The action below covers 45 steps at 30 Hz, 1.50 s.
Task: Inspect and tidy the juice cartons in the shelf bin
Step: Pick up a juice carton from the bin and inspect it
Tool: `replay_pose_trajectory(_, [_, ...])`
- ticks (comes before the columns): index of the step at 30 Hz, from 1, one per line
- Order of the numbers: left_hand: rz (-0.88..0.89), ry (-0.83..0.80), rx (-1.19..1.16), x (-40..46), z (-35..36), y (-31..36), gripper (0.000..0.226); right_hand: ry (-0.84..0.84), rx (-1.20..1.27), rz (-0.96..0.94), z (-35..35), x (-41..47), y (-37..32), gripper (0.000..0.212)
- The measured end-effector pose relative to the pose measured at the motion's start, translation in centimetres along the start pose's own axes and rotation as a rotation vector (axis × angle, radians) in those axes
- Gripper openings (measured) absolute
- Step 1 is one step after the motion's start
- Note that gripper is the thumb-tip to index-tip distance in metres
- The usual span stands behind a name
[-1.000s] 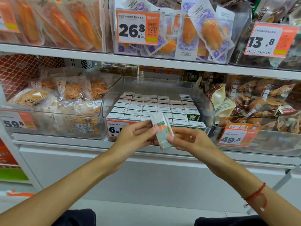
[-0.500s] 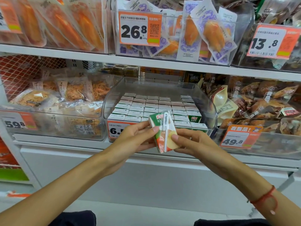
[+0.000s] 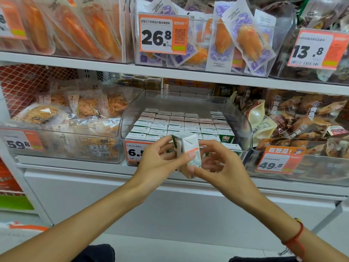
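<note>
Right now the shelving [image 3: 188, 71] fills the wall, each level lined with clear tubs of packaged snacks. On the middle level sits the clear bin [image 3: 243, 118] with its rows of juice cartons [image 3: 175, 123] packed upright, tops showing, and an orange price tag [image 3: 135, 151] on its front lip, partly hidden by the hands.

Just in front of that bin, the person holds one carton [image 3: 189, 154] up off the rows. The left hand [image 3: 160, 163] grips it from the left with thumb across the near face and fingers behind; the right hand [image 3: 224, 165] pinches its lower right corner with thumb and fingertips. Both hands are closed on it.

It looks small and light, a stiff paperboard box that would dent if squeezed hard on the broad faces. I judge the edges and corners are the safer places to hold, and the smooth coating may slip a little.

Compared with half a second ago, the carton has been turned: then its green and orange printed front with the straw faced the camera, now a mostly white panel with folded flaps and an orange strip shows. The hands have barely shifted otherwise.
</note>
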State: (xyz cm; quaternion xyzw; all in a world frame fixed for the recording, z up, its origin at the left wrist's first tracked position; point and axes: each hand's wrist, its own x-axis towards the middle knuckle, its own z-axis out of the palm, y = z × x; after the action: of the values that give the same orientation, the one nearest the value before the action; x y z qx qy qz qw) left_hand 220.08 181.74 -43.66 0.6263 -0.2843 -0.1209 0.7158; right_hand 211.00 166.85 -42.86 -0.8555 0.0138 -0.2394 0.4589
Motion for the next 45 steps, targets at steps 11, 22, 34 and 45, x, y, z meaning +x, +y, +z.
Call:
replay_pose_trajectory(11, [0.247,-0.078,0.19,-0.8,-0.3,0.8,0.059,-0.088,0.221,-0.151,-1.7,-0.1,-0.3,0.039])
replay_pose_trajectory(22, [-0.216,0.0,-0.147,-0.3,-0.7,0.9,0.069,-0.132,-0.209,-0.347,-1.2,-0.3,0.1,0.065])
replay_pose_trajectory(34, [-0.552,-0.236,-0.33,0.2,-1.8,0.5,0.037,0.077,0.199,0.001,-1.0,0.2,-1.1,0.036])
replay_pose_trajectory(45, [-0.673,-0.22,-0.131,0.0,-1.3,-0.7,0.059,-0.059,0.342,0.443,-1.1,1.0,-0.8,0.059])
